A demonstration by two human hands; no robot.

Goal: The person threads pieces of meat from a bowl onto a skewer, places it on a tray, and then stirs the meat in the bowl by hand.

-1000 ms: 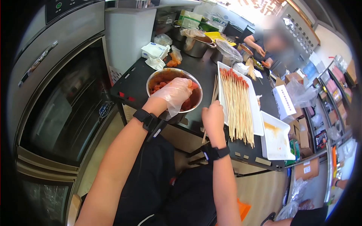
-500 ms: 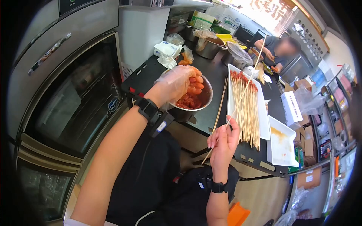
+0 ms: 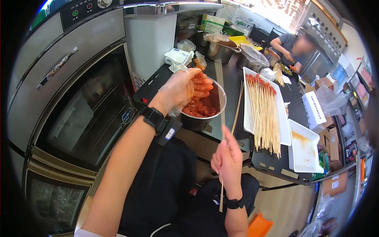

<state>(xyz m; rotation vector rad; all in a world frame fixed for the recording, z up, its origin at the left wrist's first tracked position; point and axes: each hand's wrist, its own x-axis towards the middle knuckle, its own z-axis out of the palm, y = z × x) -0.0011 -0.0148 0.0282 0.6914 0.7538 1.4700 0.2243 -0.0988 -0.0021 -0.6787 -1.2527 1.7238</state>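
Stainless-steel bowl [image 3: 219, 96]: stands on the black table [image 3: 156, 85], near its front edge; holds red, sauce-coated meat pieces [image 3: 199, 109].

Left hand [image 3: 178, 90]: in a clear plastic glove, raised over the bowl's near-left rim; fingers curled around a handful of red meat [image 3: 202, 85], held above the bowl's contents. Black wristband [image 3: 153, 117] on the wrist.

Right hand [image 3: 227, 160]: bare, in front of the table edge, below the bowl; fingers pinched shut on one bamboo skewer [image 3: 222, 122]. Skewer stands close to upright, blurred, its upper end crossing in front of the bowl, its lower end reaching past the wrist.

Loose skewer [image 3: 237, 110]: lies on the table between bowl and white tray.

White tray [image 3: 248, 118]: just right of the bowl; carries a row of loaded skewers [image 3: 265, 114], red ends at the far side.

Second white tray [image 3: 304, 154]: right of the first, sauce-stained.

Tissue box [image 3: 177, 57]: beyond the bowl.

Oven [image 3: 79, 102]: left of the table, door closed.

Another person [image 3: 293, 45]: at the table's far end.
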